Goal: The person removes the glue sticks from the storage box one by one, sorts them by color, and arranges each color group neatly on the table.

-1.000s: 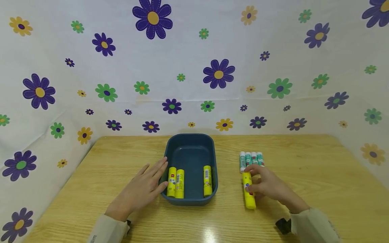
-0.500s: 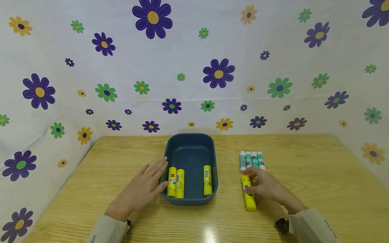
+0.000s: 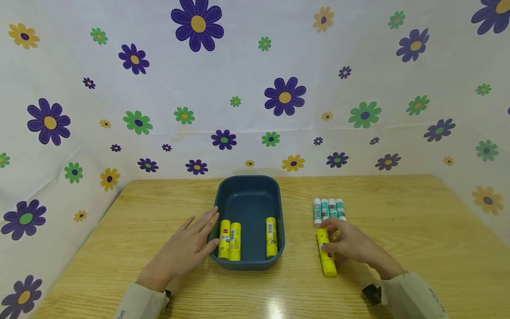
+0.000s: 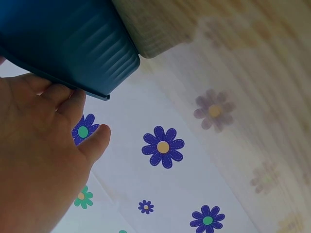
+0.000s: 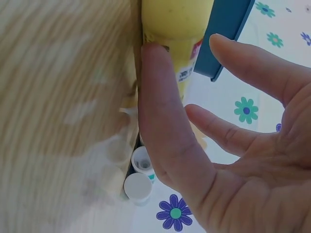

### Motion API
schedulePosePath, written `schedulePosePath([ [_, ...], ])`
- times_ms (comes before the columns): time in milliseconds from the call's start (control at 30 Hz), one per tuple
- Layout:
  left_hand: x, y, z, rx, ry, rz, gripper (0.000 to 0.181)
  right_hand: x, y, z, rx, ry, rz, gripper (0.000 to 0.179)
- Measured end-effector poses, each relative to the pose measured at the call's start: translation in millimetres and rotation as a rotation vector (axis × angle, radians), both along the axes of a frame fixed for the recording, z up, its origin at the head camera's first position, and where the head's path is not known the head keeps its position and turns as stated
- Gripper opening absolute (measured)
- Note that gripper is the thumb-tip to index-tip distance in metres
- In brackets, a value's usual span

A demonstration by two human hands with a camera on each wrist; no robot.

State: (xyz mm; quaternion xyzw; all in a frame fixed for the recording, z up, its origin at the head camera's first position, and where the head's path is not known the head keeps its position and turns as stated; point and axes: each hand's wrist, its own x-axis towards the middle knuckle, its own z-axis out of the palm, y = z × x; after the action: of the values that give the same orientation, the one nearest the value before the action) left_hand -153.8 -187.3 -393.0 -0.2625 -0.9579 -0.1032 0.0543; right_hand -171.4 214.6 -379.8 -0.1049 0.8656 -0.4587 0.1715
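My right hand (image 3: 352,243) holds a yellow glue stick (image 3: 327,263) lying at a slight slant on the table, thumb on its side and index finger near its far end. In the right wrist view, the glue stick (image 5: 175,19) is close past my fingers. My left hand (image 3: 181,250), fingers extended, rests against the left side of a dark blue bin (image 3: 255,266); the left wrist view shows its fingertips at the bin's rim. Inside the bin lie a yellow glue stick (image 3: 224,248) and another glue stick (image 3: 235,250) at the left, and a third glue stick (image 3: 272,248) at the right.
Several small white-and-green glue sticks (image 3: 324,208) lie side by side just beyond my right hand. The wooden table (image 3: 159,199) ends at a white curtain (image 3: 350,57) with flower prints behind and at both sides.
The glue stick under my right hand has shifted slightly toward me, its far end drawing away from the small glue sticks. My left hand stays against the bin.
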Motion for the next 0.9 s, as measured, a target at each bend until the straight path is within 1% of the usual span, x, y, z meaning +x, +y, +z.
schedulePosePath([
  [267, 2.7, -2.3, 0.9, 0.003, 0.005, 0.011, 0.066, -2.4, 1.9, 1.7, -0.009, -0.007, 0.011, 0.051],
  [400, 2.6, -1.0, 2.0, 0.005, 0.001, -0.002, 0.065, -3.5, 6.4, 6.0, -0.003, 0.004, 0.02, 0.056],
  [500, 2.0, -0.4, 2.3, 0.003, -0.001, -0.011, 0.065, -6.2, 7.7, 15.2, -0.009, 0.048, 0.021, 0.059],
  [700, 1.6, -1.0, 1.8, -0.005, -0.009, -0.005, 0.065, -15.4, -4.6, 42.7, -0.073, 0.135, 0.05, 0.061],
  [800, 1.5, -0.9, 1.4, -0.001, -0.005, -0.008, 0.065, -19.6, -15.1, 53.7, -0.104, 0.139, 0.056, 0.061],
  [900, 1.3, -1.1, 1.0, 0.004, 0.0, -0.007, 0.065, -22.8, -27.6, 61.2, -0.126, 0.13, 0.057, 0.061],
])
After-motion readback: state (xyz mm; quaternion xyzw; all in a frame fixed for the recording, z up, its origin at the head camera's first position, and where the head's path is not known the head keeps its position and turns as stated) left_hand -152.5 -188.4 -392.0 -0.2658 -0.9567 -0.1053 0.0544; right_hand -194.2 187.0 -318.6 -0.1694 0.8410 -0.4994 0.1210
